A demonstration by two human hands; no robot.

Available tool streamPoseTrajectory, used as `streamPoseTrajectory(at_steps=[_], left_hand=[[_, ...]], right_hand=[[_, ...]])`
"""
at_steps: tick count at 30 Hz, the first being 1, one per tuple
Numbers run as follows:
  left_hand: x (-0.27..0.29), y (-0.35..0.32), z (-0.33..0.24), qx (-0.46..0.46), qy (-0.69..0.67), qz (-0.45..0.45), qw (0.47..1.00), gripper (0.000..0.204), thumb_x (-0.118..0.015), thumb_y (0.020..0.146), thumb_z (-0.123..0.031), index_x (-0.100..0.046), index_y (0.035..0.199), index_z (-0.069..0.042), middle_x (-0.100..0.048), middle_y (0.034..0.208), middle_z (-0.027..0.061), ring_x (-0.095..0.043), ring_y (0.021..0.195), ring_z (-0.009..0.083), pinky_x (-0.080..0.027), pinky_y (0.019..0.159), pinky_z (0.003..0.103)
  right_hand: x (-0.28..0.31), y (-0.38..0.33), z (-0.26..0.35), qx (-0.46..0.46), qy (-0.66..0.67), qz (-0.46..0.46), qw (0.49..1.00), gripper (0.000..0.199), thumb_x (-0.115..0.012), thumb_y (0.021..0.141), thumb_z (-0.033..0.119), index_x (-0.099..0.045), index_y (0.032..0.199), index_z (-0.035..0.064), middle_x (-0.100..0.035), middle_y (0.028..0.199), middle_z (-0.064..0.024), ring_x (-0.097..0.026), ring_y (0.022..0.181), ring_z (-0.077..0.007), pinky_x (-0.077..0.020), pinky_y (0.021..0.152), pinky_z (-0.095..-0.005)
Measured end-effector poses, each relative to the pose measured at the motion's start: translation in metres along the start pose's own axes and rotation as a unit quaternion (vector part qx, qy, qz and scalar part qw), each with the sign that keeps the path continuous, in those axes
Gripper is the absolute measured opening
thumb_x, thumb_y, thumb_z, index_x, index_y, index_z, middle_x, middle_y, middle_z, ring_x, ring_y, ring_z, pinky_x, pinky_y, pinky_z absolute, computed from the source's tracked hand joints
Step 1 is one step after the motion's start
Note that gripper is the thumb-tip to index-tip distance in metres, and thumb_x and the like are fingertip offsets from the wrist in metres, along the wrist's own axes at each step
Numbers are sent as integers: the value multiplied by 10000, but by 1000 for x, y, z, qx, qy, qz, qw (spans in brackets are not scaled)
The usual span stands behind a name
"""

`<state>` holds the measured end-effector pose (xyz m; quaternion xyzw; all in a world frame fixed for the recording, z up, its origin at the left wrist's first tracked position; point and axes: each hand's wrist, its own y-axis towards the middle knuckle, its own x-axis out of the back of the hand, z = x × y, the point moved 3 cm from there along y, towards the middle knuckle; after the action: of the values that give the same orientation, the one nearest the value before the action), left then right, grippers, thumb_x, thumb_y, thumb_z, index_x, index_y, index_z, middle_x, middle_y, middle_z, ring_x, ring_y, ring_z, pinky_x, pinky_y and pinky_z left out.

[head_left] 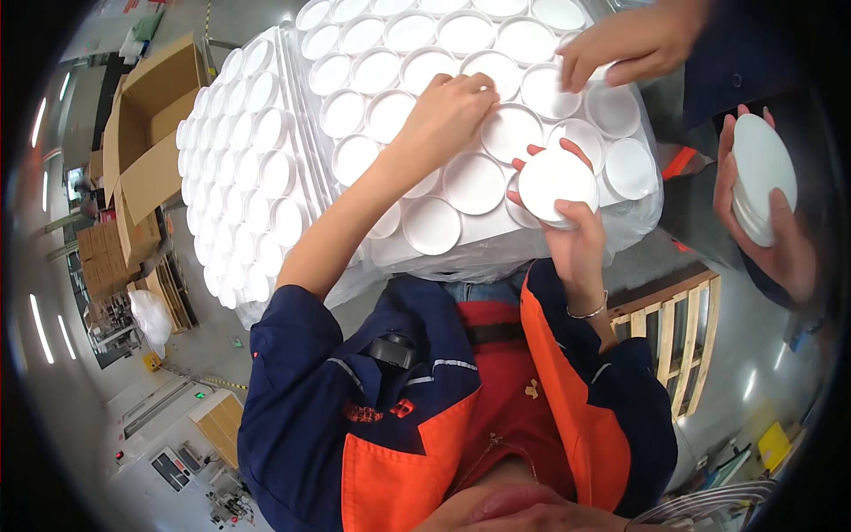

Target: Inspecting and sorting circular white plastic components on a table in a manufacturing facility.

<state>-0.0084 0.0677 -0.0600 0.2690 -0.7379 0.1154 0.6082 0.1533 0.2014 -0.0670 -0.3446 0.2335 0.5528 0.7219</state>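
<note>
White round lids with raised rims [432, 225] lie in rows over a plastic-wrapped stack in front of me. My left hand [448, 115] reaches over the middle rows, its fingers curled down at a lid's edge. What its fingertips hold, if anything, is hidden. Over the near right part of the rows, my right hand [581, 244] grips a short stack of flat white round lids [557, 183], thumb on top and fingertips showing at the far side.
A co-worker's hand [634, 43] reaches over the far right rows; the other [798, 253] holds a similar lid stack [764, 177]. Another lid-covered stack [244, 168] stands left, beside an open cardboard box [155, 115]. A wooden pallet [678, 341] lies at right.
</note>
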Motion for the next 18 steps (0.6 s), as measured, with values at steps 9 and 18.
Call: streamPoseTrajectory(at_steps=[9,18], left_hand=[[-2,9,-2,5,81,6,997,321,-557,999,-346,-621,1198,-103,-622,1290,71,-623,1075,288,-458,887,432],[38,-32,1,195,-326,-63,923,216,-662,941,-176,-735,1042,0,-736,910,106,-671,809,183,-520,749,323]], right_hand=[[-6,16,-6,32,-57,-54,996,609,-523,879,6,-355,1464,1,-530,1359,-246,-585,1233,-405,-605,894,-485],[-21,36,-27,-1,-31,-11,999,612,-586,888,23,-352,1452,16,-539,1312,-200,-600,1190,-343,-627,843,-484]])
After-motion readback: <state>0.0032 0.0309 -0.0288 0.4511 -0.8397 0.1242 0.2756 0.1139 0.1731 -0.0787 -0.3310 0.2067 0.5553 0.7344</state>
